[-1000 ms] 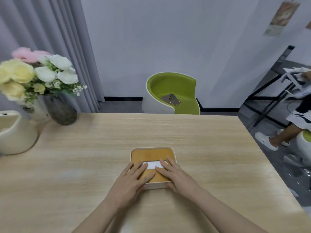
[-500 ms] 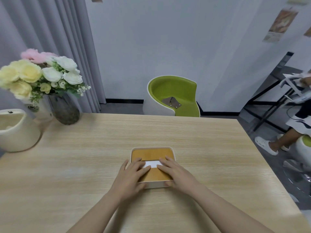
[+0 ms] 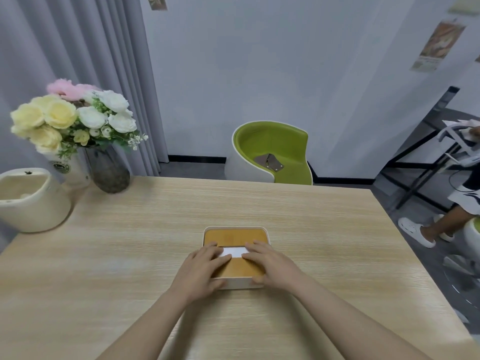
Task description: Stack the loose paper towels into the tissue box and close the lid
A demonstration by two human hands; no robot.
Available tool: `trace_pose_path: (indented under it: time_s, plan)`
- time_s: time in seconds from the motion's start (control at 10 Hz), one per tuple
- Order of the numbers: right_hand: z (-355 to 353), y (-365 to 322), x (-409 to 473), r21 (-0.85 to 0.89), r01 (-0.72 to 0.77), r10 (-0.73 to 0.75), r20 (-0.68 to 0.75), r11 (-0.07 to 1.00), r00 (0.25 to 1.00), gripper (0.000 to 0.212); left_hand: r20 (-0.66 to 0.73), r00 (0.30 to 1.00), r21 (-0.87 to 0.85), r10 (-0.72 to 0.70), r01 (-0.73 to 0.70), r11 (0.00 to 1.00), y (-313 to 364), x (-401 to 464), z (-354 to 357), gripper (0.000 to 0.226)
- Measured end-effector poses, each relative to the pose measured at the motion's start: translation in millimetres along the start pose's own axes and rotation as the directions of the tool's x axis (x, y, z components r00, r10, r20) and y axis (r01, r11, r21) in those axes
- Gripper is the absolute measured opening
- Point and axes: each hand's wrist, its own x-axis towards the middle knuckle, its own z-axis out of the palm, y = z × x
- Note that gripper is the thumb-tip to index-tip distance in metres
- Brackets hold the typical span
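A white tissue box (image 3: 237, 284) stands on the wooden table (image 3: 311, 255), near its middle. Its brown wooden lid (image 3: 235, 237) lies flat on top. White paper towel (image 3: 233, 251) shows through the slot in the lid. My left hand (image 3: 201, 271) presses flat on the lid's left part, fingers straight, thumb against the box's front wall. My right hand (image 3: 270, 263) presses flat on the lid's right part in the same way. No loose towels are visible on the table.
A dark vase of flowers (image 3: 109, 170) and a white cup (image 3: 68, 170) stand at the table's far left, with a cream pot (image 3: 31, 201) beside them. A green chair (image 3: 272, 154) sits behind the table. Another person's legs (image 3: 441, 224) are at the right.
Both hands stay flat on the lid and have slid slightly toward me. The camera has tilted a little, so the scene sits lower in the frame.
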Motion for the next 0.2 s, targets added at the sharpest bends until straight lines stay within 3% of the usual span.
trace_pose_path:
  time_s: [0.2]
  plan:
    - [-27, -3, 6, 0.004, -0.038, 0.038, -0.031, 0.999, 0.999, 0.061, 0.01, 0.999, -0.054, -0.032, 0.033, 0.998, 2, 11, -28, 0.06]
